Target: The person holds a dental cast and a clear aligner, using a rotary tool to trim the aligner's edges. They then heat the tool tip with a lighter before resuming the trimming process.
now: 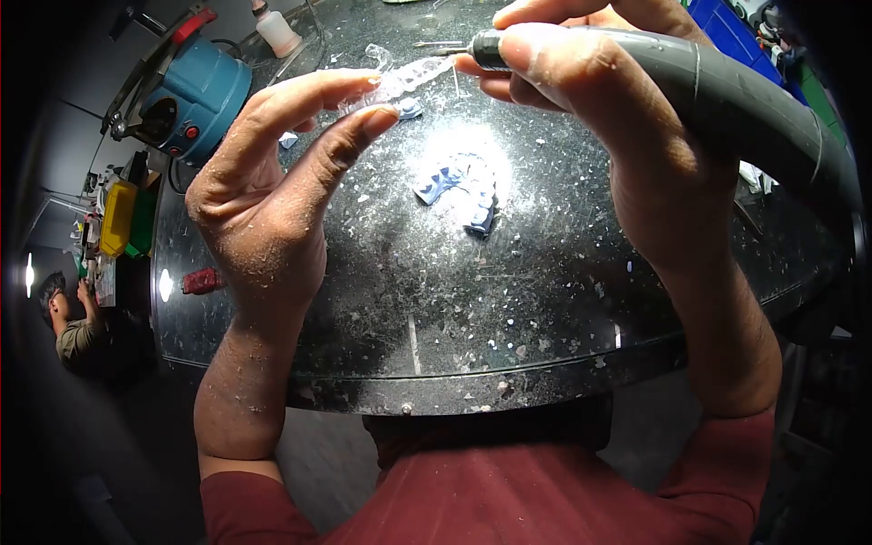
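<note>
Between the thumb and fingers of my left hand [282,173] is a clear plastic dental tray [413,80], held above the bench. My right hand [609,100] grips a dark rotary handpiece [488,50] with a thick grey hose [745,91]. The handpiece's thin metal bit [440,45] points left, close to the tray's upper edge; whether they touch I cannot tell. Under a bright light, a blue-grey dental model [480,211] lies on the bench below and between my hands. Another small blue piece [409,109] shows just behind the tray.
The black bench [363,300] is scattered with white chips. A teal machine [204,91] and a bottle [275,32] stand at the back left. A dark red block [202,281] lies left of my left forearm. Blue bins [727,32] are at right. Another person [77,318] is far left.
</note>
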The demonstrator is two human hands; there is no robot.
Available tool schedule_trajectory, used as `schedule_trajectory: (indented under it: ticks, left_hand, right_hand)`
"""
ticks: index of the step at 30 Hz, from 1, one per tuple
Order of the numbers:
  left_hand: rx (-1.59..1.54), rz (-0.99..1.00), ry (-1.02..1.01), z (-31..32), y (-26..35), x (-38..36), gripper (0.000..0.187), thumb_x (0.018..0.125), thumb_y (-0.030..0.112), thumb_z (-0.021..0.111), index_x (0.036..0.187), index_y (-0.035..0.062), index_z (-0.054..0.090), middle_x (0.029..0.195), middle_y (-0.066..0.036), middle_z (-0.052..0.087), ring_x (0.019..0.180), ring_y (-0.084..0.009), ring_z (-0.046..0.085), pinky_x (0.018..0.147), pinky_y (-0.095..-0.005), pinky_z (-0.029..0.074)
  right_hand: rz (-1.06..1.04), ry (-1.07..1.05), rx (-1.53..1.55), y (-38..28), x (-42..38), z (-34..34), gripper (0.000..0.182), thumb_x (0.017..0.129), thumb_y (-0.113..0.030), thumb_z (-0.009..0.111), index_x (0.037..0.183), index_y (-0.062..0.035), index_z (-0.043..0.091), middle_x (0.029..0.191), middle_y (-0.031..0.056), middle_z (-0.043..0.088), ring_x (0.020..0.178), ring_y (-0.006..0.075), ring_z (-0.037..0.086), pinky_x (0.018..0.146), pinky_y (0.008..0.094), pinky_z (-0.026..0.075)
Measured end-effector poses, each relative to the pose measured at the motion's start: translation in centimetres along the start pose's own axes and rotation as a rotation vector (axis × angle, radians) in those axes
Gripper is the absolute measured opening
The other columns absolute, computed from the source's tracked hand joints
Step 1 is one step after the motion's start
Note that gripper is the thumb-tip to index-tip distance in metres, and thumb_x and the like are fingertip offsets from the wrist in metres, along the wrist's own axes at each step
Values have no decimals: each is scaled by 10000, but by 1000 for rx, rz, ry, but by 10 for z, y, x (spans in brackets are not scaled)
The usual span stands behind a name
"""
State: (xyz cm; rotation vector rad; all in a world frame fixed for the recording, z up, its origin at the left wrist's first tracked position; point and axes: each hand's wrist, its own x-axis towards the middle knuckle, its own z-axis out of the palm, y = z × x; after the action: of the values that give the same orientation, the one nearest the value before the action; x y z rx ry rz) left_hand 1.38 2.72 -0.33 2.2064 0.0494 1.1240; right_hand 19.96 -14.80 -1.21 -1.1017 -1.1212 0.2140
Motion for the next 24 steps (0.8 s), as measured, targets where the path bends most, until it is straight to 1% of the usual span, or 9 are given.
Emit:
schedule_trajectory:
  ticks: [7,10,12,18,24]
  left_hand:
    - [-50,42,-1,4,3,2,247,810,30,738,1052,8,698,1034,-100,692,974,-156,625,868,-278,457]
    - [4,77,-13,4,6,3,248,804,34,745,1048,11,702,1032,-99,692,980,-159,626,865,-274,453]
    - [94,140,-35,3,7,3,255,796,34,752,1045,11,703,1033,-104,690,982,-162,628,866,-277,453]
    - [86,127,-39,3,5,2,258,784,-11,742,1039,-1,700,1034,-113,686,998,-179,628,908,-308,474]
    - [87,101,-43,4,8,2,256,778,-35,737,1030,-11,697,1035,-115,682,1006,-184,626,920,-312,476]
  right_hand:
    - [-13,-2,29,3,3,5,404,871,-267,662,1203,-41,623,1032,86,683,912,179,672,816,287,546]
    - [-20,-2,42,3,2,4,396,874,-265,660,1200,-43,625,1029,84,684,908,176,672,813,285,545]
    - [-23,-4,51,2,1,8,391,876,-264,659,1198,-45,626,1027,83,685,906,174,672,811,284,545]
    - [-39,-8,76,2,2,12,376,882,-259,656,1193,-49,630,1020,80,688,899,169,673,805,281,544]
    - [-53,-13,102,3,2,15,361,888,-255,653,1187,-53,635,1014,76,691,892,163,673,800,278,544]
